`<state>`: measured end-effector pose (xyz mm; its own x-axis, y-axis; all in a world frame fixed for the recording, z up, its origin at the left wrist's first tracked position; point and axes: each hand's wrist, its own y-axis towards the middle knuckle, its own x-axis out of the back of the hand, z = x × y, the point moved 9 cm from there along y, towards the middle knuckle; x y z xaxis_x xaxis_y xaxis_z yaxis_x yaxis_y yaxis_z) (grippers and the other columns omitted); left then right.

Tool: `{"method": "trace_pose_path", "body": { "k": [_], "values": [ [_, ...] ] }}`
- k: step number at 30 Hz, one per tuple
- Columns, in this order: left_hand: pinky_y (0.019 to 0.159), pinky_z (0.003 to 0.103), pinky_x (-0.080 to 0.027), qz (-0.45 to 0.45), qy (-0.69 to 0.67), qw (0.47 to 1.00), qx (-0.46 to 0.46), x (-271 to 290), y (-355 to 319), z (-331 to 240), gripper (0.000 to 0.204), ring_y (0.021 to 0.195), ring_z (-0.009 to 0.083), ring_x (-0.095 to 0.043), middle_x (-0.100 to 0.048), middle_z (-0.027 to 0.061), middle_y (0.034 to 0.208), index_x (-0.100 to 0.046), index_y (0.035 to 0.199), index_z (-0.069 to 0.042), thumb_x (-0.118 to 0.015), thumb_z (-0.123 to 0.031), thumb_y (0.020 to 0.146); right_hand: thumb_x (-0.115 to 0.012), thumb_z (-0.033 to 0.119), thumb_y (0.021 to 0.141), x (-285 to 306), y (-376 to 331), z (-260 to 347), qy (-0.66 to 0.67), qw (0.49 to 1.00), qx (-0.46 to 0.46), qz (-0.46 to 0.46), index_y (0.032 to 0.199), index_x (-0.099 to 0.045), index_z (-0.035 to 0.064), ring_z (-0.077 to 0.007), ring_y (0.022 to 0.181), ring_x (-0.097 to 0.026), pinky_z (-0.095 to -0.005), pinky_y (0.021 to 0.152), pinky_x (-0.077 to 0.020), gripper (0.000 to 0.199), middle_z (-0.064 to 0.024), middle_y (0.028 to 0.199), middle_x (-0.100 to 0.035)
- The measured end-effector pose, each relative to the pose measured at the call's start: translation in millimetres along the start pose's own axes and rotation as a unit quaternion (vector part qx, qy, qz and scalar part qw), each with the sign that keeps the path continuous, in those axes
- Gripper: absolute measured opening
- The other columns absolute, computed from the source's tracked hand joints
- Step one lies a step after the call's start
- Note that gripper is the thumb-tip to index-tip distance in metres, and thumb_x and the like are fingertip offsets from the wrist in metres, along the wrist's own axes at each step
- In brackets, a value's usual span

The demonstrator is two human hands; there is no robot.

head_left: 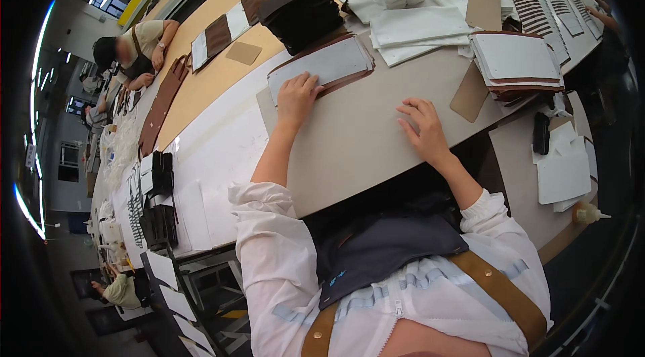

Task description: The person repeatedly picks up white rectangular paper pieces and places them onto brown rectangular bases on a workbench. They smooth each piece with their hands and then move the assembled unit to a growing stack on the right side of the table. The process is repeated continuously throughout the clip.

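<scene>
A stack of brown leather panels topped by a pale grey-white sheet (340, 63) lies on the grey table board (349, 149) in front of me. My left hand (295, 98) rests on its near left edge, fingers lying on the sheet. To the right, my right hand (424, 130) hovers over or rests on the bare board, its fingers apart and lightly bent, holding nothing. Just behind the stack stands a pile of black leather pieces (302, 14). A tan card (468, 93) lies to the right of my right hand.
At the right sits a thick stack of brown leather pieces with white sheets (516, 58). White foam sheets (420, 28) lie farther back. A squeeze bottle (588, 213) and white cards (563, 175) are at lower right. Across the table at left, another person (138, 51) leans over it.
</scene>
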<state>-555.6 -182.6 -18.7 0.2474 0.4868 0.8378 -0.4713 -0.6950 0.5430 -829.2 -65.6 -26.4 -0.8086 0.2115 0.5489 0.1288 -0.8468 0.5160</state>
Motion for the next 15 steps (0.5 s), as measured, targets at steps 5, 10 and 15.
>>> {"method": "trace_pose_path", "body": {
  "k": [5, 10, 15],
  "values": [
    [0.086, 0.038, -0.051, -0.017, -0.032, 0.998, -0.052, 12.2, 12.1, -7.5, 0.012, 0.095, 0.0229, -0.065, -0.069, 0.0014, 0.098, -0.069, 0.094, -0.012, -0.077, -0.018, 0.086, -0.072, 0.005, 0.089, -1.5, -0.1, 1.2, -0.005, 1.000, -0.008, 0.008, 0.110, -0.069, 0.0009, -0.0335, 0.115, -0.057, -0.0420, 0.098, -0.0486, 0.022, -0.0140, 0.120, -0.062],
    [0.088, 0.038, -0.049, -0.091, -0.022, 0.994, -0.050, 44.0, 27.3, -20.0, 0.009, 0.092, 0.0224, -0.064, -0.066, 0.0014, 0.093, -0.066, 0.089, -0.010, -0.075, -0.013, 0.086, -0.070, 0.004, 0.089, 1.8, -0.9, -1.9, -0.003, 1.000, -0.017, -0.008, 0.110, -0.069, 0.0010, -0.0331, 0.114, -0.057, -0.0418, 0.098, -0.0484, 0.021, -0.0135, 0.119, -0.062],
    [0.089, 0.039, -0.049, -0.076, -0.078, 0.992, -0.071, 68.5, 10.1, -63.5, 0.011, 0.091, 0.0230, -0.064, -0.065, 0.0017, 0.092, -0.065, 0.087, -0.010, -0.075, -0.011, 0.086, -0.067, 0.001, 0.090, 15.8, -0.8, -8.5, 0.003, 0.997, -0.026, -0.077, 0.115, -0.068, 0.0019, -0.0331, 0.113, -0.057, -0.0417, 0.098, -0.0471, 0.025, -0.0132, 0.120, -0.063]
  ]
}}
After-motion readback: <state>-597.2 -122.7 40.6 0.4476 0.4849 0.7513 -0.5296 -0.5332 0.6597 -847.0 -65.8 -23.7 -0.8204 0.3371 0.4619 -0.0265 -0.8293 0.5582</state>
